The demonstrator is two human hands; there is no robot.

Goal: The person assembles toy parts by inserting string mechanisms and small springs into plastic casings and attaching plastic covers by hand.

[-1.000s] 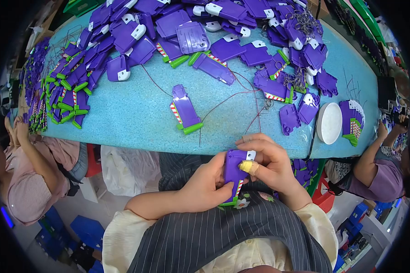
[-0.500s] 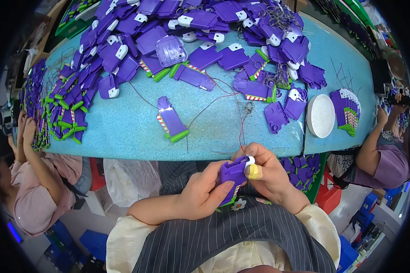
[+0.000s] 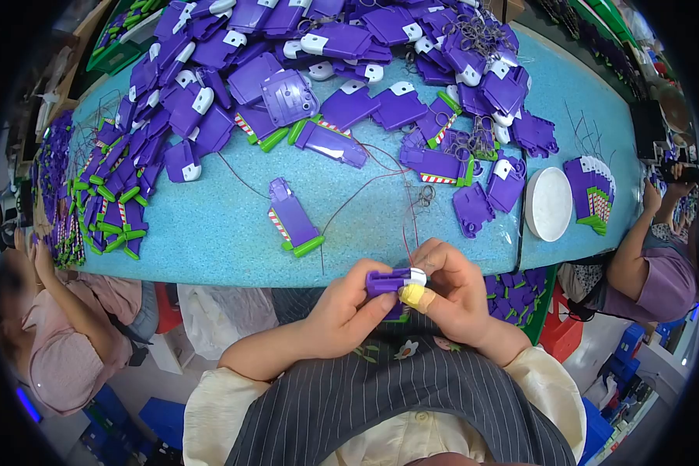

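Between my two hands, in front of my apron, is a purple plastic piece with a white end, tilted so that its narrow edge shows. My left hand grips its left side with thumb and fingers. My right hand, with yellow tape on the thumb, pinches the white end. A thin red wire runs from the table down to my right fingertips. Past my hands lies a purple piece with a green end and red-and-white striped edge.
A large heap of purple pieces covers the table's far side. Green-ended pieces are piled at the left. A white bowl and fanned pieces lie right. People sit at left and right.
The purple piece has been tipped in my hands, from its broad face showing to its edge. Both hands stay on it. The view has shifted slightly.
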